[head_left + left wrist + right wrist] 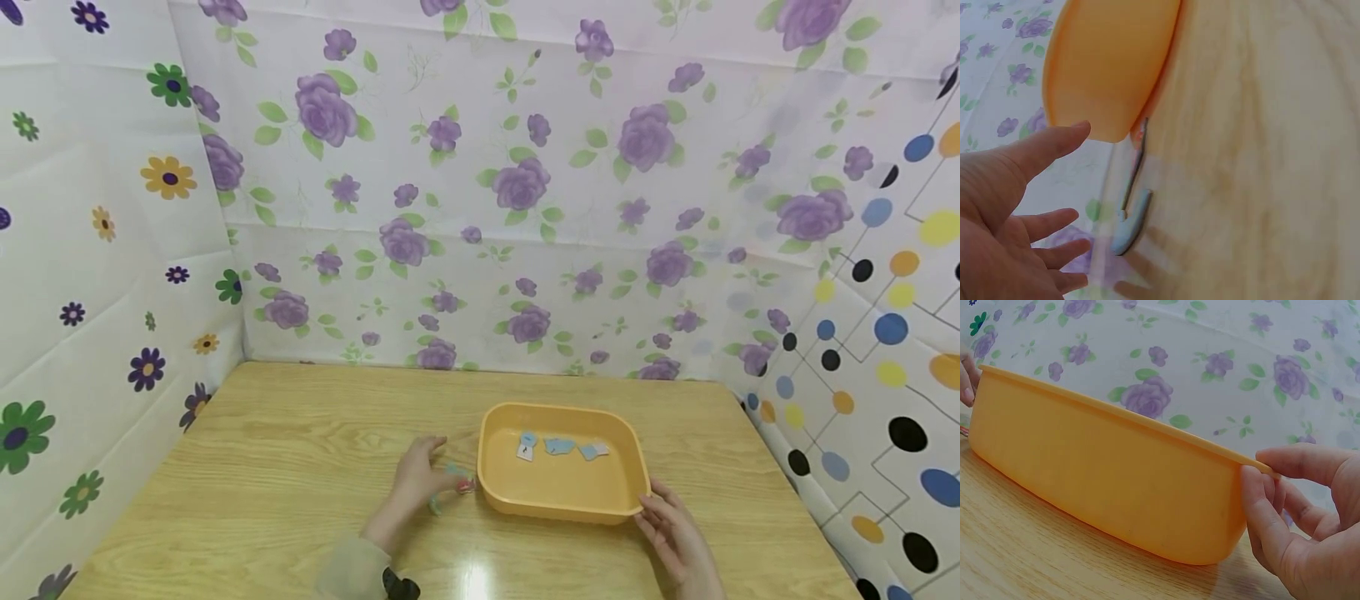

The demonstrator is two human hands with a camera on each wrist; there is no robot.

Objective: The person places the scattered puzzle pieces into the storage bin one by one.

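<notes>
Orange plastic tray on wooden tabletop, pinched at one corner

The right hand grips the rim at the near right corner between curled fingers. The left hand, its grip released and fingers extended, holds nothing near the tray's left end. A small item with teal and red parts lies just beside that end. Three light-blue-and-white cutouts lie in a row inside the tray

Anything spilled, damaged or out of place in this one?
Nothing looks spilled or damaged. The small teal and red items lie on the table outside the orange tray, near the left hand, while the blue and white pieces are inside it. That split looks slightly odd, though it may be intended.
</notes>
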